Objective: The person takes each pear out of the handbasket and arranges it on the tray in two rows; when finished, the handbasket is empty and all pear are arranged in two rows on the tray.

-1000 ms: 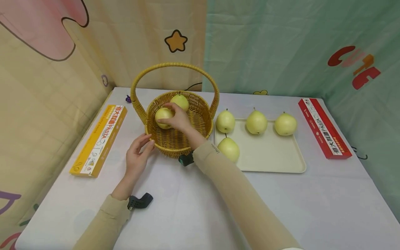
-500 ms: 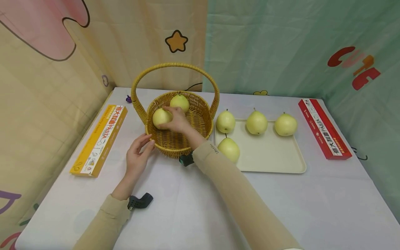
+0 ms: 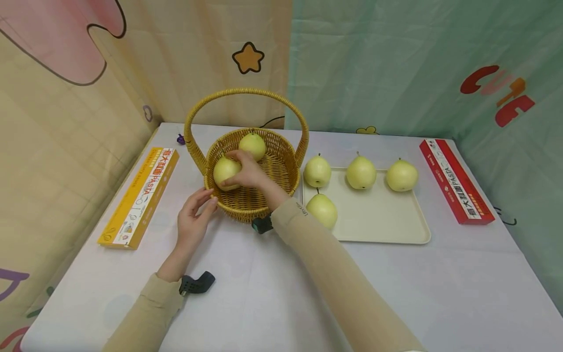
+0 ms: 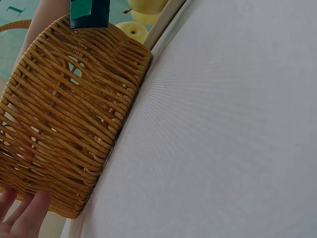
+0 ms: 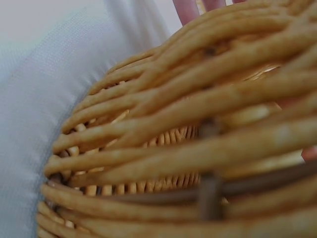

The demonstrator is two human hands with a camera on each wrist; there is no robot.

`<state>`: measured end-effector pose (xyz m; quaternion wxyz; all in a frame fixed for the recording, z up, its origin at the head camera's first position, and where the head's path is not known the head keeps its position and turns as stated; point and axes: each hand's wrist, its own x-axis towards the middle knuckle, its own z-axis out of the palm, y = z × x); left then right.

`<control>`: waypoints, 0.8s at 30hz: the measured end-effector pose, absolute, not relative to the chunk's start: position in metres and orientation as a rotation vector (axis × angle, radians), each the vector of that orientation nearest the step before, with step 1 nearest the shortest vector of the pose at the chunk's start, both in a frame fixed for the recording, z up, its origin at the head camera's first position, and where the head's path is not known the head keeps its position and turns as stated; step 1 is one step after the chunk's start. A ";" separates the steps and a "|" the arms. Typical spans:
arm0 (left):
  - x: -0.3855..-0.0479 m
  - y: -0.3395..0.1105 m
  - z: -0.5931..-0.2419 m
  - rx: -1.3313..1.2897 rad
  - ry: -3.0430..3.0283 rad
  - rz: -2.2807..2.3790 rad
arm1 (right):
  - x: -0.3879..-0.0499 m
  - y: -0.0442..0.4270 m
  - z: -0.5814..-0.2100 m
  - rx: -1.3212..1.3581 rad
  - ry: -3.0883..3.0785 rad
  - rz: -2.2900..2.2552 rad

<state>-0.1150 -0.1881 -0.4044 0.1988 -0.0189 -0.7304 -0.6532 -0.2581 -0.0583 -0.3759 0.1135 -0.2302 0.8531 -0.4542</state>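
In the head view my right hand (image 3: 247,171) reaches over the near rim of a wicker basket (image 3: 281,166) and holds a pale yellow-green pear (image 3: 226,172) against the basket's left inner side. Just behind it sits another pear (image 3: 252,145). My left hand (image 3: 194,215) rests its fingertips on the basket's left front side, the thumb apart from the fingers. In the left wrist view the fingers (image 4: 32,215) touch the woven wall (image 4: 74,109). Weave (image 5: 173,114) fills most of the right wrist view and hides nearly all of the right hand.
Right of the basket lies a cream tray (image 3: 378,220) with several pears (image 3: 360,171). A yellow pasta box (image 3: 140,198) lies at the left, a red pasta box (image 3: 457,181) at the right. The basket's tall handle (image 3: 246,91) arches over it.
My right hand has moved the held pear a little left and nearer to me inside the basket. My left hand and the basket have stayed in place.
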 end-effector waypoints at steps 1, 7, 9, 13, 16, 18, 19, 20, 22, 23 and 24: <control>-0.115 -0.188 -0.404 -0.050 -2.045 -1.825 | -0.258 -0.058 -0.376 -0.686 2.497 -1.321; -0.115 -0.188 -0.404 -0.058 -2.038 -1.831 | -0.258 -0.058 -0.378 -0.717 2.492 -1.234; -0.115 -0.188 -0.404 -0.060 -2.032 -1.837 | -0.258 -0.058 -0.378 -0.742 2.479 -1.214; -0.115 -0.188 -0.404 -0.058 -2.031 -1.842 | -0.257 -0.057 -0.377 -0.789 2.441 -1.184; -0.115 -0.188 -0.404 -0.053 -2.034 -1.840 | -0.255 -0.057 -0.376 -0.791 2.437 -1.169; -0.115 -0.188 -0.404 -0.051 -2.039 -1.834 | -0.254 -0.057 -0.375 -0.783 2.444 -1.155; -0.115 -0.188 -0.404 -0.050 -2.040 -1.831 | -0.254 -0.057 -0.375 -0.780 2.448 -1.149; -0.115 -0.188 -0.404 -0.049 -2.042 -1.829 | -0.253 -0.057 -0.375 -0.774 2.449 -1.145; -0.115 -0.188 -0.404 -0.050 -2.042 -1.826 | -0.253 -0.057 -0.375 -0.761 2.450 -1.138; -0.115 -0.188 -0.404 -0.052 -2.040 -1.827 | -0.252 -0.057 -0.375 -0.755 2.448 -1.139; -0.115 -0.188 -0.405 -0.053 -2.037 -1.828 | -0.252 -0.057 -0.375 -0.750 2.446 -1.142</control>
